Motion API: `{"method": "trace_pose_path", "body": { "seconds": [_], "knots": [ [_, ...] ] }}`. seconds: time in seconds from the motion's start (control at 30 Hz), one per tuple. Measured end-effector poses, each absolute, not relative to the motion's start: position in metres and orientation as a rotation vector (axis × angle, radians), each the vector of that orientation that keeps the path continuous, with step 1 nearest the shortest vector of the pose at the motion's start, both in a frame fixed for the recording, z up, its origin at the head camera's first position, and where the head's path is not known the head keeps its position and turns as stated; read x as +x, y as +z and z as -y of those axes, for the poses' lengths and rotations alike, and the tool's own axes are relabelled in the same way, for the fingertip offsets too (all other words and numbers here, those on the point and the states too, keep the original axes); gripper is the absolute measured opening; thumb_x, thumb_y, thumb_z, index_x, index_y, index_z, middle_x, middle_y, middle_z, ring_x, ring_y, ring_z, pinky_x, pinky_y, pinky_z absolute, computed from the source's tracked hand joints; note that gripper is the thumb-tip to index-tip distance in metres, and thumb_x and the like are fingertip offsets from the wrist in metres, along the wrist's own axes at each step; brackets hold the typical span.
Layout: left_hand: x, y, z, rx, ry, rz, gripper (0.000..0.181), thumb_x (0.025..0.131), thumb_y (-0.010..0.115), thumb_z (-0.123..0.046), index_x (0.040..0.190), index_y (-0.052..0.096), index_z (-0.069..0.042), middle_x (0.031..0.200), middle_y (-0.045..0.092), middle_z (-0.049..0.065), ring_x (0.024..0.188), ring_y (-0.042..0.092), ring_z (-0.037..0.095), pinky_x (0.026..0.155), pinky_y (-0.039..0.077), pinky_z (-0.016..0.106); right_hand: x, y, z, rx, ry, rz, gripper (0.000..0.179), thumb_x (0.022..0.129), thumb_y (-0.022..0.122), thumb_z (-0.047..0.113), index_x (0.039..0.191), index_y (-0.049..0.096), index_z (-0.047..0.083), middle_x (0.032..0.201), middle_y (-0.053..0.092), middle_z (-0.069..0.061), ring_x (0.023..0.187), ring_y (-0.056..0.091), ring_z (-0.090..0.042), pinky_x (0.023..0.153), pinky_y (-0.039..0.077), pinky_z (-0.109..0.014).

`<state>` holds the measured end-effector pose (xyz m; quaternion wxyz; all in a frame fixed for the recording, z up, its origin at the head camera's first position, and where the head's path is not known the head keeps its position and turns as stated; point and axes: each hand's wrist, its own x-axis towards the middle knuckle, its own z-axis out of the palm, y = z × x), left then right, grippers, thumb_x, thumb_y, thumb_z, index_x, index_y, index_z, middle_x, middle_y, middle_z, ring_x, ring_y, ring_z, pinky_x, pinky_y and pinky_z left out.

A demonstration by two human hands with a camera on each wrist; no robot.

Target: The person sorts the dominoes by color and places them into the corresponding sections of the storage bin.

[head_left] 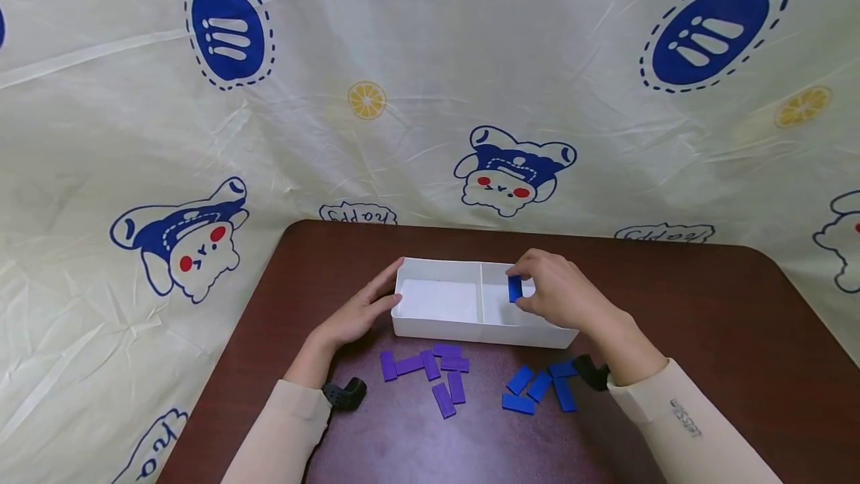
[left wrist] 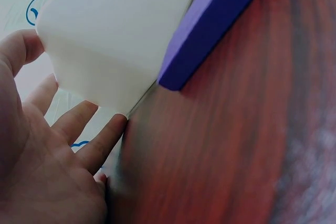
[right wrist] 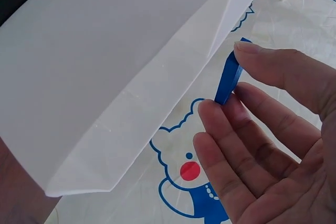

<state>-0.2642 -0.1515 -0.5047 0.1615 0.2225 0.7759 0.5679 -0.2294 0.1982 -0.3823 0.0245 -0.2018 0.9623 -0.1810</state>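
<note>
A white two-compartment box [head_left: 440, 331] stands on the table. Over its right compartment, my right hand [head_left: 561, 293] pinches a small blue rectangular block [head_left: 515, 289] between thumb and fingers. The right wrist view shows this blue block [right wrist: 229, 78] held at its ends, above the box rim. My left hand [head_left: 356, 314] rests against the box's left end, its spread fingers [left wrist: 105, 142] touching the white wall. In front of the box lie several purple blocks [head_left: 443, 399] and, to their right, several blue blocks [head_left: 519, 403].
The dark wood table [head_left: 376, 447] has rounded far corners. Behind it hangs a pale printed cloth [head_left: 403, 155]. A divider [head_left: 480, 292] separates the box's wider left compartment from its right one. Dark wrist bands [head_left: 346, 394] sit at both sleeves.
</note>
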Motion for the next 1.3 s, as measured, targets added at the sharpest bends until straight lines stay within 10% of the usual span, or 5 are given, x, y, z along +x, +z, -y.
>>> {"method": "trace_pose_path", "body": {
  "seconds": [1.3],
  "knots": [
    [-0.264,-0.507,0.152,0.650,1.635,-2.201,0.067,0.109,0.051,-0.030,0.166,0.016,-0.038,0.175,0.013,-0.005,0.163,0.009,0.026,0.128,0.014,0.062,-0.265,-0.409,-0.195,-0.577,-0.643,-2.838,0.041,0.083,0.086,0.014,0.121,0.075,0.003,0.114,0.068,-0.012,0.108,0.067,-0.031,0.086,0.058,-0.047]
  ]
}}
